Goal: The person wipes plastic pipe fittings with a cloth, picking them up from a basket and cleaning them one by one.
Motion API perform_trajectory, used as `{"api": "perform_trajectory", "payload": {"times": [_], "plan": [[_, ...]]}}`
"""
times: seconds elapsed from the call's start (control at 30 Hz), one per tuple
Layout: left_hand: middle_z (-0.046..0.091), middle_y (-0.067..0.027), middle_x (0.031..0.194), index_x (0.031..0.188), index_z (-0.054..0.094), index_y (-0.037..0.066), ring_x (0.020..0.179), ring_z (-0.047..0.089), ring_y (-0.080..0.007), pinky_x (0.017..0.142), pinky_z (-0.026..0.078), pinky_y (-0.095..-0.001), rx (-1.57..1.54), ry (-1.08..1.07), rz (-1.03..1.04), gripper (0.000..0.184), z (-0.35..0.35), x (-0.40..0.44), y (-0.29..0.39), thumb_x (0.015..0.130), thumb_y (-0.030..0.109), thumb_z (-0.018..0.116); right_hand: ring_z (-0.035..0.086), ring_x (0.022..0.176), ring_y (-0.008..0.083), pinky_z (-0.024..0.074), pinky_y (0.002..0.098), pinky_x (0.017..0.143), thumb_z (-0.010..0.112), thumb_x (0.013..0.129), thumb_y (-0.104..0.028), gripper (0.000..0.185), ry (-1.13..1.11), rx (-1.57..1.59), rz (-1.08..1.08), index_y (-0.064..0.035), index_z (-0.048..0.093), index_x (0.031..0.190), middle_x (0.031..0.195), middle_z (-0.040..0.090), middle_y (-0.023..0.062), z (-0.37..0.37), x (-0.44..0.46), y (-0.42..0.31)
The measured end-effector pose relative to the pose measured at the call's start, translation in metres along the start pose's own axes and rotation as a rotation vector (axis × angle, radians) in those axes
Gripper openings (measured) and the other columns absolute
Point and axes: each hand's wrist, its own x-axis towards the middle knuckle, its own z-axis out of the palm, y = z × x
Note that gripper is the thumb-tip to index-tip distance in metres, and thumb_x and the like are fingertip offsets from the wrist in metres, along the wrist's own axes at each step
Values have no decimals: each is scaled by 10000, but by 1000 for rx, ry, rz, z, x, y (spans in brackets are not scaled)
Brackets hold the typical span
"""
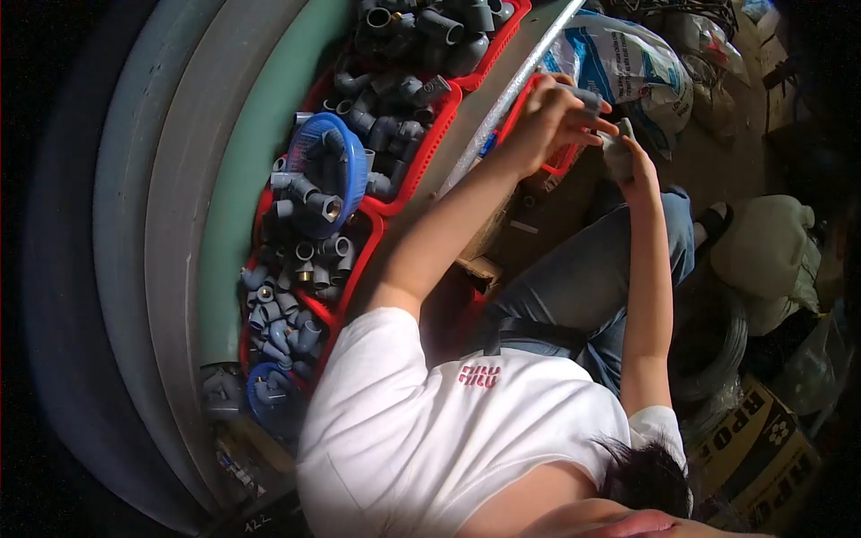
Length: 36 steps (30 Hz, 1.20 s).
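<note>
Two hands meet at the upper right. The left hand (554, 121) pinches one grey fitting (585, 97), its fingers bent about it. The right hand (635, 166) has its thumb and fingers closed around one paler grey piece (615, 154), just beside the left fingertips; whether those touch it cannot be told. Both held things are above the lap, near a red basket (567, 160).

At least four more red baskets (429, 146) stand in a row to the left, filled with dark and light grey fittings (384, 125), too many and too overlapped to count; at least two of these show brass inside. Two blue baskets are among them: a larger one (357, 166), tilted on the fittings, and a smaller one (269, 414) at the row's near end, with fittings in it.

On the right are one pale jug (760, 244), one coil (722, 359) and a carton (749, 444) with "RPO" legible twice, the words cut off. One white sack (650, 85) carries blue print too small to read. The shirt (430, 439) bears two lines of red lettering, upside down, seemingly "miu miu". At the bottom edge, "122" is written on a dark surface (269, 516).
</note>
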Motion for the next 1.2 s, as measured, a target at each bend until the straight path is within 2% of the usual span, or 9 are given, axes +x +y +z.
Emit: {"api": "perform_trajectory", "payload": {"times": [0.17, 0.23, 0.3, 0.43, 0.53, 0.63, 0.8, 0.97, 1.2], "plan": [[618, -147, 1105, 1393, 393, 121, 938, 673, -239, 814, 556, -371, -114, -156, -139, 430, -39, 66, -57, 970, 193, 414, 673, 886, 202, 534, 324, 759, 614, 926, -204, 332, 135, 59, -243, -8, 626, 1195, 1033, 686, 95, 7, -14, -4], [584, -91, 1160, 1432, 376, 41, 933, 631, -161, 830, 513, -291, 415, -68, 18, 469, -30, 76, -58, 972, 94, 447, 668, 938, 197, 532, 333, 820, 561, 955, -172, 342, 39, 63, -316, -13, 592, 1256, 1092, 676, 98, 17, -26, -13], [561, -84, 1194, 1483, 329, -4, 945, 618, -143, 853, 501, -279, 610, -174, 90, 542, -50, 88, -68, 960, 52, 458, 659, 1030, 211, 519, 342, 902, 541, 963, -156, 384, -130, 196, -293, -16, 558, 1320, 1178, 659, 114, 29, -36, -21], [528, -233, 1275, 1465, 334, -74, 1154, 544, -330, 1031, 419, -382, 837, -122, 199, 646, -59, 90, -81, 871, 67, 546, 615, 1155, 179, 479, 319, 995, 555, 959, -88, 466, -286, 27, -443, -33, 496, 1418, 1326, 604, 88, 31, -22, -6], [486, -331, 1270, 1496, 249, -86, 1200, 500, -461, 1050, 408, -445, 1214, -81, 351, 774, -53, 84, -80, 816, 47, 595, 588, 1051, 131, 468, 272, 927, 559, 934, -106, 479, -305, -299, -726, -24, 520, 1404, 1220, 636, 80, 41, -19, 10], [484, -331, 1279, 1511, 197, -78, 1162, 527, -471, 997, 452, -453, 1258, -26, 385, 834, -49, 84, -82, 810, 46, 633, 575, 1096, 121, 440, 272, 972, 543, 910, -75, 485, -231, -622, -737, -59, 544, 1394, 1202, 660, 76, 45, -36, 10], [586, -253, 1162, 1549, 119, -12, 1100, 581, -416, 937, 479, -471, 1341, -163, 583, 994, -42, 73, -74, 761, 36, 723, 589, 1045, 127, 468, 272, 922, 509, 916, -78, 467, -248, -428, -704, -56, 563, 1379, 1217, 655, 70, 44, -18, 5], [588, -230, 1115, 1557, 100, 4, 1045, 581, -403, 927, 465, -461, 1292, -82, 542, 1013, -48, 79, -65, 767, 28, 732, 583, 1038, 100, 471, 249, 892, 510, 943, -133, 432, -415, -413, -609, -53, 586, 1361, 1220, 643, 51, 38, -38, -5], [538, -285, 1249, 1560, 91, 19, 1149, 545, -438, 965, 454, -500, 1353, -186, 612, 966, -39, 70, -85, 822, 116, 706, 613, 979, 92, 486, 249, 862, 703, 924, -229, 366, -227, -429, -644, -49, 669, 1241, 1106, 693, 32, 45, -29, -5]]}}
